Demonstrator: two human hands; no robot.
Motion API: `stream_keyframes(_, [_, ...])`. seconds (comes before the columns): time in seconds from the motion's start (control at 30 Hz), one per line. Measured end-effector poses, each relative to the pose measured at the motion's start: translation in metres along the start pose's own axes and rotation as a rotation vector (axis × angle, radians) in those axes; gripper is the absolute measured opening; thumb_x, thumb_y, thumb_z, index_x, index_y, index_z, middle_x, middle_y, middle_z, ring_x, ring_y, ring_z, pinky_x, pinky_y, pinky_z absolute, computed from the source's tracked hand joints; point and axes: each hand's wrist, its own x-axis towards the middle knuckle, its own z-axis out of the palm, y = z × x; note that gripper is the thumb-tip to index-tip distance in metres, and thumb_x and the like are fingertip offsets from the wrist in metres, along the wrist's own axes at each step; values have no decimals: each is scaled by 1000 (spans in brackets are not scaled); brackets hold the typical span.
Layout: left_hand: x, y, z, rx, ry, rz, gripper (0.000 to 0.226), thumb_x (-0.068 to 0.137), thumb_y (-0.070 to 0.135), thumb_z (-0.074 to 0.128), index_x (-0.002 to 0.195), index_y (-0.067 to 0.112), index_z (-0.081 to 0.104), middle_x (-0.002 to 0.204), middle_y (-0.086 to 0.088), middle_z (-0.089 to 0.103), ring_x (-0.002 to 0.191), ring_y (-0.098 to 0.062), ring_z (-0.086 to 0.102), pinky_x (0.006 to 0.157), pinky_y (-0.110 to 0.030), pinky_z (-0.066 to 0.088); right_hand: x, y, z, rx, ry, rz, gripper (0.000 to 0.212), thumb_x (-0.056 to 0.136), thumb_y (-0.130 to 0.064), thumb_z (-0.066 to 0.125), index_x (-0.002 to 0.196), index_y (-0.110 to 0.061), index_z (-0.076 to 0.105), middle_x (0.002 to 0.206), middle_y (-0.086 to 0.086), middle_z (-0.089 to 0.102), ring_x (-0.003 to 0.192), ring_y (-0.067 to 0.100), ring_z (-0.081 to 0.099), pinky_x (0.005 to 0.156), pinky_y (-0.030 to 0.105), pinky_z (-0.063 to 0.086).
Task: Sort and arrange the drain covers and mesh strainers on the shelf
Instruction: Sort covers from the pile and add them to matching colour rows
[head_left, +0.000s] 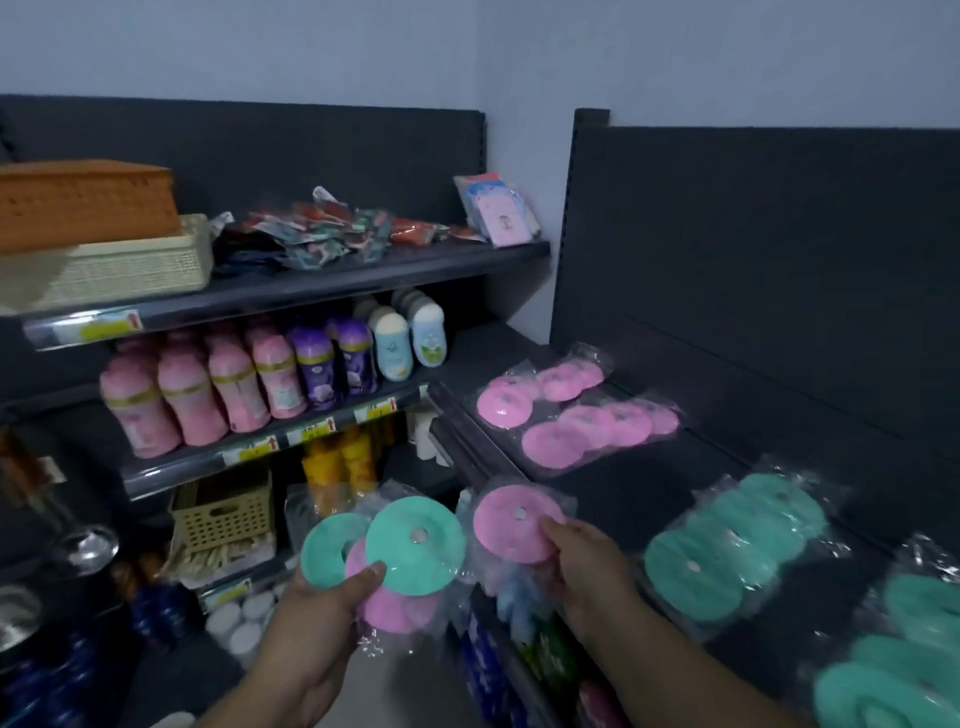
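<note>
Pink packs (561, 410) and teal packs (727, 551) lined the shelf (628, 491).
Left hand (322, 618) gripped a mixed bunch (415, 545); right hand (587, 566) pinched a pink cover (511, 522).

Setting is a retail shop aisle: dark metal gondola shelves (332, 291) carry price labels (317, 430) on front edges, rows of identical pink bottles (189, 397), and bagged drain covers (587, 422) as stock.

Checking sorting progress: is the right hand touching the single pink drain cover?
Touching. The head view shows the right hand pinching the pink drain cover at its edge.
</note>
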Motion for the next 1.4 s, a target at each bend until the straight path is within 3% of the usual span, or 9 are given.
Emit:
stream_keyframes(0.17, [71,42,-8,24,-56,-2,33,86,-5,59,117,5,57,104,-21,67,76,-30,64,41,-31,52,46,-16,57,121,73,-1,19,92,-13,60,106,-1,64,99,19,71,94,36,67,87,53,54])
stream_keyframes(0.4, [164,57,12,22,-121,18,40,82,-8,61,113,18,62,111,-14,69,102,-33,65,90,-47,51,127,-48,91,11,195,-135,56,87,-14,61,139,-20,39,116,10,61,99,30,63,86,47,56])
stream_keyframes(0.57, [224,74,33,15,-141,64,38,84,-7,58,116,14,61,104,-9,73,90,-24,71,66,-32,60,176,-79,105,-368,217,-311,74,91,-7,55,151,-25,17,143,2,41,122,24,50,98,33,46])
stream_keyframes(0.73, [270,87,57,26,-194,49,40,85,-3,59,120,15,60,109,-9,71,98,-27,69,79,-38,58,206,-78,115,-1137,303,-456,77,86,-28,60,151,-24,20,160,7,0,146,28,9,117,35,17])
stream_keyframes(0.9, [305,92,82,-4,-287,49,50,74,-2,62,122,11,58,112,-15,70,95,-34,68,71,-41,60,225,-74,123,-1442,116,-520,49,94,-43,49,141,-30,43,161,2,11,147,25,11,118,36,10])
stream_keyframes(1.0, [326,95,93,3,-360,41,57,69,2,65,124,10,57,119,-13,67,107,-33,65,96,-52,46,240,-74,128,-1375,164,-475,43,95,-40,49,134,-21,53,161,2,11,147,25,8,118,34,11])
stream_keyframes(1.2, [377,102,100,38,-505,-35,55,71,-2,63,125,3,56,119,-17,66,110,-34,63,97,-54,47,252,-73,141,-1435,388,-515,45,95,-44,36,128,-23,59,159,7,19,147,30,14,119,42,9])
stream_keyframes(1.3, [397,104,101,61,-567,-80,45,82,-7,57,125,4,56,118,-15,67,108,-31,64,87,-40,54,241,-69,158,-961,612,-767,41,95,-36,35,113,-20,68,131,2,59,124,25,53,109,37,37])
stream_keyframes(1.4, [410,102,106,75,-614,-115,47,81,-5,59,126,7,57,118,-13,67,110,-30,63,91,-43,53,225,-68,186,-222,525,-519,25,100,-31,45,95,-30,69,101,-4,72,97,18,67,89,38,54])
